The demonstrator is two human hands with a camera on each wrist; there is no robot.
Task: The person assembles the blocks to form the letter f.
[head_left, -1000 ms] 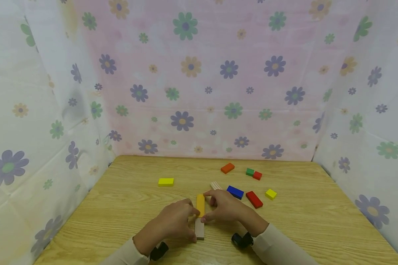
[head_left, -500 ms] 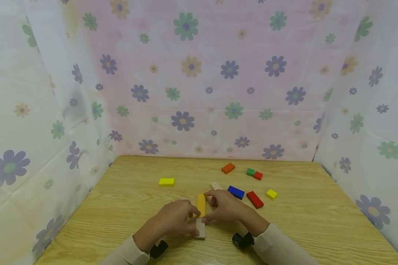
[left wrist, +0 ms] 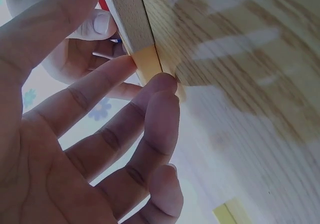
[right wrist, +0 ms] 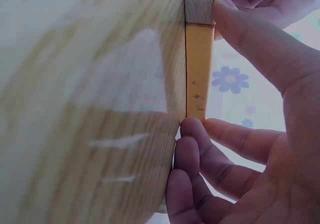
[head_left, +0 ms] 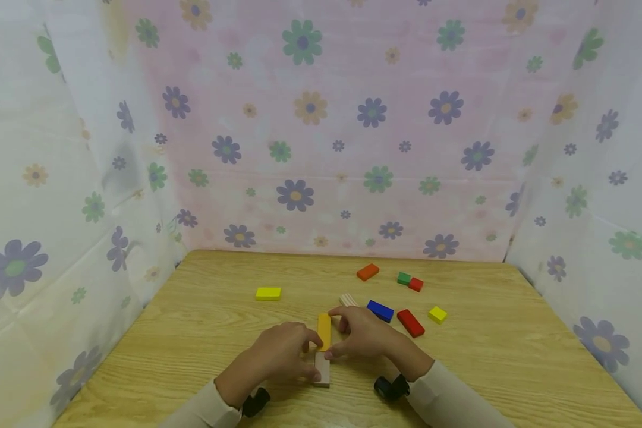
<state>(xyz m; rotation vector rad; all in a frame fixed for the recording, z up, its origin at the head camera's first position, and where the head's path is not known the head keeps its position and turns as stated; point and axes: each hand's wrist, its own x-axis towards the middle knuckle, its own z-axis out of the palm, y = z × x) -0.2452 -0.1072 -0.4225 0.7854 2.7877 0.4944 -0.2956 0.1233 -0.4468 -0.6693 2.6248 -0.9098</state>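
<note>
An orange-yellow block [head_left: 324, 330] and a plain wood block [head_left: 322, 370] lie end to end on the table [head_left: 203, 333]. My left hand [head_left: 310, 352] is against their left side. In the left wrist view its straight fingertips [left wrist: 165, 84] touch the orange-yellow block [left wrist: 148, 64] beside the wood block [left wrist: 129, 14]. My right hand [head_left: 334, 334] is on the other side. In the right wrist view its thumb [right wrist: 240, 29] presses at the joint between the wood block [right wrist: 198, 3] and the orange-yellow block [right wrist: 199, 69], and its curled fingers [right wrist: 192, 134] hook round that block's far end.
Loose blocks lie beyond the hands: yellow [head_left: 268, 293], orange [head_left: 367, 271], green [head_left: 403, 277], small red [head_left: 415, 284], blue [head_left: 380, 310], long red [head_left: 409, 323], small yellow [head_left: 437, 314], and a ribbed wood piece [head_left: 348, 299]. Flowered sheets wall the table on three sides.
</note>
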